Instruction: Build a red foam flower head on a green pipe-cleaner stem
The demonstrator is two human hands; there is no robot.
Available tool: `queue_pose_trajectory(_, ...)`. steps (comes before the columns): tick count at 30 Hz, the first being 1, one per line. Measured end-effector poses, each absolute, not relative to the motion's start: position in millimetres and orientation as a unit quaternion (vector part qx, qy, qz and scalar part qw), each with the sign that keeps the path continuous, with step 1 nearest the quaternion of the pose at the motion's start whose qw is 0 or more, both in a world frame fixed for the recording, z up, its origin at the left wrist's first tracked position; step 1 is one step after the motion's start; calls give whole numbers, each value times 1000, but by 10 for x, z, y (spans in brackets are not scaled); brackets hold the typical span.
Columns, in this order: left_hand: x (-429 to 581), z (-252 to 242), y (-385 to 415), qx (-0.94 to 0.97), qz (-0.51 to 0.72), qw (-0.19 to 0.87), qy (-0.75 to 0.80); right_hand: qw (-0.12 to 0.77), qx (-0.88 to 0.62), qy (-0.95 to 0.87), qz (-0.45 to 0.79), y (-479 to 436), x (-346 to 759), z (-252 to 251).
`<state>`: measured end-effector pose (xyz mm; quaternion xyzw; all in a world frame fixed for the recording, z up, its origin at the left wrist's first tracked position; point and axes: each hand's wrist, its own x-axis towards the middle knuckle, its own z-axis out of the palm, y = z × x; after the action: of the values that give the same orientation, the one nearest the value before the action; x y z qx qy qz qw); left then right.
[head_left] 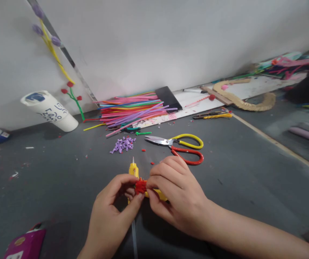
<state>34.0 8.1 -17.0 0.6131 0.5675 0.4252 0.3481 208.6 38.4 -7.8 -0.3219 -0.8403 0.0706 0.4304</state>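
Observation:
A small red fuzzy cluster (pixel 140 186) is pinched between both my hands just above the grey floor. My left hand (pixel 113 212) grips it from the left with thumb and fingers curled. My right hand (pixel 176 196) closes on it from the right, fingertips pressed to it. Under my hands lies a yellow glue gun (pixel 133 169), its nozzle pointing away from me and its body partly hidden. Scissors with a yellow and a red handle (pixel 181 147) lie just beyond my right hand.
A pile of small purple bits (pixel 123 144) and a bundle of coloured sticks (pixel 135 108) lie ahead by the wall. A white cylinder (pixel 50 110) lies at the left, a pink packet (pixel 26 244) at the lower left, a yellow utility knife (pixel 213 115) and cardboard arc (pixel 243 99) at the right.

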Motion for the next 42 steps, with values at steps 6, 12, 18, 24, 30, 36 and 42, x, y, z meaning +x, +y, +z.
queue_pose_trajectory(6,340,-146,86,608,426,349,572,449,-331,-824,93,379,2071,-86)
queue_pose_trajectory(12,345,-158,89,598,440,359,565,446,-337,-825,83,370,2048,-106)
queue_pose_trajectory(18,368,-100,111,524,459,436,570,427,-334,-840,28,365,2088,-80)
queue_pose_trajectory(24,404,9,110,334,477,612,535,464,-286,-838,-11,346,2182,-20)
queue_pose_trajectory(30,388,9,127,306,473,662,494,464,-246,-851,1,354,2182,-29)
queue_pose_trajectory(36,390,15,132,309,467,666,493,471,-224,-853,16,372,2164,-42)
queue_pose_trajectory(42,390,18,126,304,464,672,490,471,-221,-854,23,364,2173,-37)
